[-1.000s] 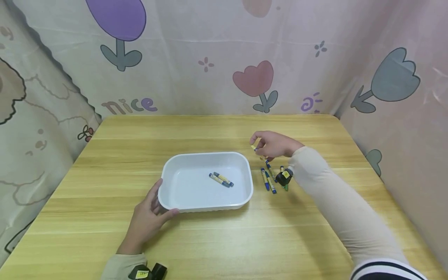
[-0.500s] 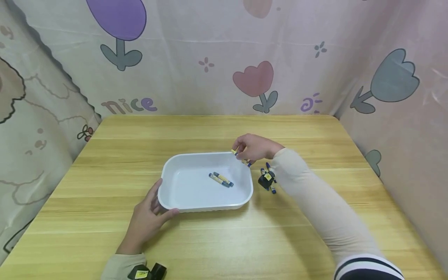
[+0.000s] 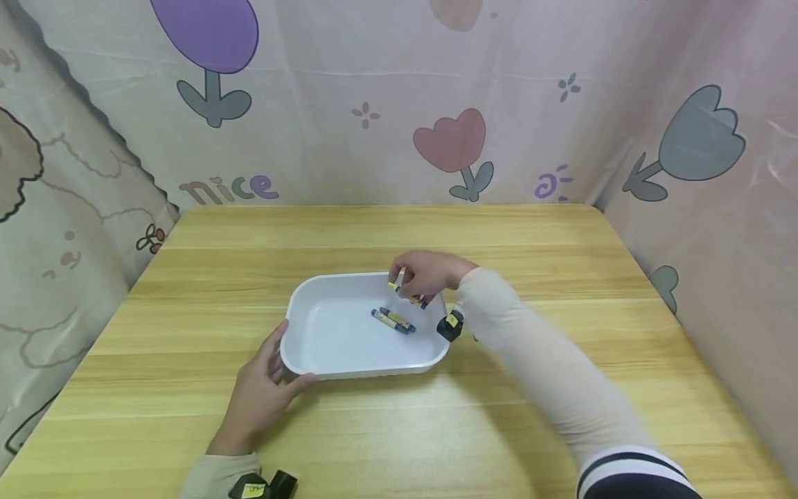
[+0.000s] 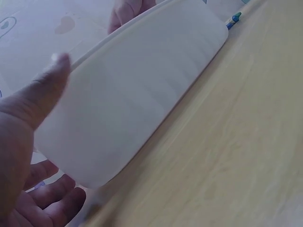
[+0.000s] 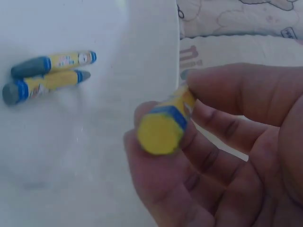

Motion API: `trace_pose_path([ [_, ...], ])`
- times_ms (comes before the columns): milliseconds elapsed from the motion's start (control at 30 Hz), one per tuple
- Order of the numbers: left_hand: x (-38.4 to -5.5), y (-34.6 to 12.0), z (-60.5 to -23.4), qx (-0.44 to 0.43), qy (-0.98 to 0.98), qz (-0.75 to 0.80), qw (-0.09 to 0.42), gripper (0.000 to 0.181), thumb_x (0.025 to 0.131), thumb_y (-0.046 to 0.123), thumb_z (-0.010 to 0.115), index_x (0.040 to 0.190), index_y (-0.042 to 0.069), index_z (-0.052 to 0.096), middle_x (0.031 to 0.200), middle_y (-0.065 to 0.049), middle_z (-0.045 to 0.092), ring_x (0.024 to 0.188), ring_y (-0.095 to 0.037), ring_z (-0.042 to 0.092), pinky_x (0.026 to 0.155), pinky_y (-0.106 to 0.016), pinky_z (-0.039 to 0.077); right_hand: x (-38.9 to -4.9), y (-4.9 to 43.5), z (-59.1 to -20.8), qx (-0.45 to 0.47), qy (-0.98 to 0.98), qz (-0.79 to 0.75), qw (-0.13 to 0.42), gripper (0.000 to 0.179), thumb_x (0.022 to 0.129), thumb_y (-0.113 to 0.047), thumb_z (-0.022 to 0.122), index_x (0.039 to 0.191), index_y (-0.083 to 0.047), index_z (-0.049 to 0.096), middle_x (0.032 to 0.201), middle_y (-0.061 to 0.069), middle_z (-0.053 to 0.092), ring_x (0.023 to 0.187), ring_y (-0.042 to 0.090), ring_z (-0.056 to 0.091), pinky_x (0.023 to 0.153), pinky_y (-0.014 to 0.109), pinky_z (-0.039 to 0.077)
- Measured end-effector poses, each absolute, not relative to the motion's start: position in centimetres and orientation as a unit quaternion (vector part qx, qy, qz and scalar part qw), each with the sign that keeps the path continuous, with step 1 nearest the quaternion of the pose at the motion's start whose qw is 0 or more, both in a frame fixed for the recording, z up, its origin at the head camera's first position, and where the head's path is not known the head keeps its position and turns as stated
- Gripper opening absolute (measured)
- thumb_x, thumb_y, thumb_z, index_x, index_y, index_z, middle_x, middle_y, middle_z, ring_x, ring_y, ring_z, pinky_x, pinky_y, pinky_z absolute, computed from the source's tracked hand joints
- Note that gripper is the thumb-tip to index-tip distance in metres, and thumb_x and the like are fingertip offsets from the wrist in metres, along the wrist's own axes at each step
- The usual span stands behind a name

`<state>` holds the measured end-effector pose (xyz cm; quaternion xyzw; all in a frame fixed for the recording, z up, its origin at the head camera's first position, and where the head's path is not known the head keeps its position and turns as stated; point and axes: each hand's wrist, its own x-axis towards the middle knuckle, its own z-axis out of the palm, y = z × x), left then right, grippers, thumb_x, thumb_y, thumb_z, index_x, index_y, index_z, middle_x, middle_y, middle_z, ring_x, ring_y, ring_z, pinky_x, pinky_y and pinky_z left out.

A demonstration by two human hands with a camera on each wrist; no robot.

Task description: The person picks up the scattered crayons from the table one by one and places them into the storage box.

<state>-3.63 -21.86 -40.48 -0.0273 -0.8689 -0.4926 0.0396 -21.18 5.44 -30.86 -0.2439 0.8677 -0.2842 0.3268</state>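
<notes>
A white tray (image 3: 337, 350) stands on the table, its left corner held by my left hand (image 3: 255, 398); the thumb lies at the front rim and the fingers curl round the end. Over the tray's far right part, my right hand (image 3: 430, 272) pinches a yellow crayon (image 5: 163, 130) between thumb and fingers. Its flat yellow end faces the right wrist camera. Two grey-blue crayons (image 3: 393, 321) with yellow wrappers lie side by side on the tray floor, close to the held one.
Beyond the tray's right end, a blue-green crayon (image 4: 233, 20) lies on the wooden table (image 3: 349, 436); the right sleeve (image 3: 536, 353) hides most of that spot in the head view. A patterned curtain (image 3: 324, 104) hangs along the table's back and sides.
My right hand has moved left with the yellow crayon, from above the table on the right to above the tray. The left hand and tray have stayed in place.
</notes>
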Motion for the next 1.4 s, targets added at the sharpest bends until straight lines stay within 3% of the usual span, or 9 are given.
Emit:
trace_pose_path([
  [233, -3.8, -21.9, -40.7, -0.023, -0.873, -0.485, 0.041, 0.089, 0.077, 0.024, 0.074, 0.146, 0.017, 0.018, 0.139, -0.023, 0.033, 0.118, -0.033, 0.045, 0.09, -0.03, 0.044, -21.1, 3.8, -31.6, -0.25, 0.858, -0.281, 0.349, 0.032, 0.086, -0.011, 0.063, 0.117, -0.01, 0.056, 0.097, 0.007, 0.058, 0.082, 0.02, 0.06, 0.062, 0.027, 0.058],
  [533, -3.7, -21.9, -40.7, -0.021, -0.872, -0.487, 0.041, 0.09, 0.076, 0.024, 0.075, 0.146, 0.016, 0.019, 0.14, -0.021, 0.033, 0.118, -0.032, 0.046, 0.091, -0.031, 0.044, -20.9, 2.1, -32.5, -0.278, 0.841, -0.285, 0.367, 0.028, 0.085, -0.009, 0.063, 0.112, -0.01, 0.058, 0.09, 0.007, 0.06, 0.075, 0.018, 0.059, 0.062, 0.028, 0.057],
  [967, -3.8, -21.9, -40.6, -0.025, -0.87, -0.491, 0.042, 0.089, 0.077, 0.023, 0.074, 0.146, 0.016, 0.019, 0.14, -0.022, 0.032, 0.117, -0.033, 0.046, 0.09, -0.031, 0.045, -20.0, 0.4, -34.2, -0.24, 0.847, -0.275, 0.385, 0.022, 0.081, 0.0, 0.064, 0.098, -0.011, 0.056, 0.084, 0.009, 0.059, 0.062, 0.017, 0.06, 0.057, 0.026, 0.057],
  [1400, -3.7, -22.0, -40.5, -0.031, -0.868, -0.494, 0.045, 0.088, 0.077, 0.021, 0.074, 0.146, 0.015, 0.019, 0.139, -0.023, 0.034, 0.116, -0.033, 0.047, 0.09, -0.031, 0.045, -19.7, 0.0, -34.6, -0.242, 0.862, -0.234, 0.38, 0.022, 0.08, -0.002, 0.065, 0.097, -0.013, 0.058, 0.081, 0.006, 0.062, 0.06, 0.015, 0.061, 0.054, 0.023, 0.056],
])
